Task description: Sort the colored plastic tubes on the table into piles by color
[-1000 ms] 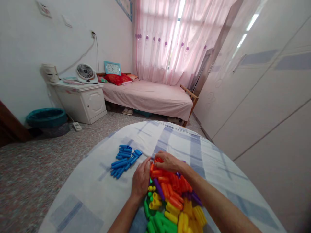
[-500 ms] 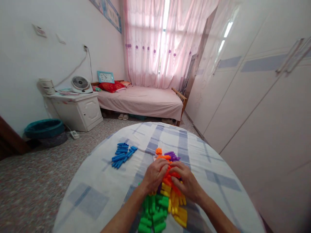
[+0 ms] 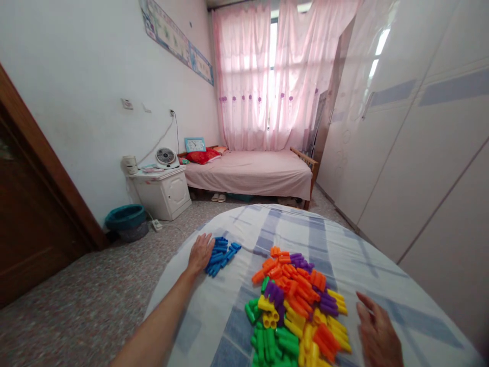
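Note:
My left hand (image 3: 200, 254) is at the left edge of a small group of blue plastic building pieces (image 3: 219, 261), fingers stretched out and seeming to touch the nearest ones. Away to the right, my right hand (image 3: 379, 329) is held over the cloth beside the big pile, with its fingers apart and nothing in them. That pile has orange pieces (image 3: 294, 280) towards the back, purple pieces (image 3: 274, 294) among them, yellow pieces (image 3: 294, 321) to the front and right, and green pieces (image 3: 274, 344) at the front left. Many look like joined tubes with rounded ends.
A checked blue and white tablecloth (image 3: 214, 316) covers the round table. Beyond stand a bed (image 3: 248, 171) with a pink sheet, a white cabinet (image 3: 164, 193) carrying a small fan (image 3: 165, 156), and a teal-lined bin (image 3: 126, 216). White wardrobes (image 3: 428, 168) line the right side.
My hands have parted from over the orange pieces. The left has gone to the blue group, the right off to the pile's right side. The view has swung left.

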Tool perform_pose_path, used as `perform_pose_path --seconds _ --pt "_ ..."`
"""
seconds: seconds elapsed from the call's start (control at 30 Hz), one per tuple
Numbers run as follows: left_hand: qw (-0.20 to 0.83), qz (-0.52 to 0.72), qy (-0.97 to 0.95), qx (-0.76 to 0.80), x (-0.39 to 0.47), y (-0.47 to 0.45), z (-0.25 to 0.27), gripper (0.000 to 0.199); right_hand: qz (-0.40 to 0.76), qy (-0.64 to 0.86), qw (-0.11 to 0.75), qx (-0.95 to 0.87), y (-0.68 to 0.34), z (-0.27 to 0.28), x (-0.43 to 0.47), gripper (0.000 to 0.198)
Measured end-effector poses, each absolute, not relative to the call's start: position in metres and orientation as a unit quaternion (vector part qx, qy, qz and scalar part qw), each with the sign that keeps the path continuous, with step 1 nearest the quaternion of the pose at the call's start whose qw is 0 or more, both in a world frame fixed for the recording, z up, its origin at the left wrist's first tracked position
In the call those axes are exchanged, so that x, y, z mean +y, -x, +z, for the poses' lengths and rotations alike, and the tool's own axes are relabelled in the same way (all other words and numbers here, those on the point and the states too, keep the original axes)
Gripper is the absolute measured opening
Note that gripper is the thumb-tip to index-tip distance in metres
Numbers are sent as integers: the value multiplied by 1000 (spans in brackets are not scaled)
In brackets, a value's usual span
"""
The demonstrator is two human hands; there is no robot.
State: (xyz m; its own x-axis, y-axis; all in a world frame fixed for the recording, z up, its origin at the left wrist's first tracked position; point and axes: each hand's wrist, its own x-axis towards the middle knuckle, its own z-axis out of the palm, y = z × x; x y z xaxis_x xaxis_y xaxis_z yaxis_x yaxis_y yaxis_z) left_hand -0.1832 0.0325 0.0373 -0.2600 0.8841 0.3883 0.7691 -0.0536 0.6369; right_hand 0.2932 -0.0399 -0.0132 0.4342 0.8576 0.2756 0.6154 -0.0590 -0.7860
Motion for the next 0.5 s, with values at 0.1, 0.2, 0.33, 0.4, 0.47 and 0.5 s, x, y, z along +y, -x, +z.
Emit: perform_pose_path --seconds 0.1,0.2,0.33,0.4,0.47,0.5 --pt "119 393 -612 676 46 193 30 43 136 715 441 -525 -293 -16 -38 51" --pt "168 394 -620 657 56 177 22 48 132 713 433 -536 -292 -17 -37 50" --pt "228 412 -643 604 58 132 14 49 124 708 425 -550 -292 -18 -36 48" --pt "265 436 -647 567 54 106 14 48 124 705 423 -556 -292 -18 -35 48" --pt "301 460 -640 537 49 79 18 47 125 704 423 -557 -292 -18 -35 48" --pt "314 469 -634 530 46 67 21 47 125 701 425 -558 -292 -18 -35 47"
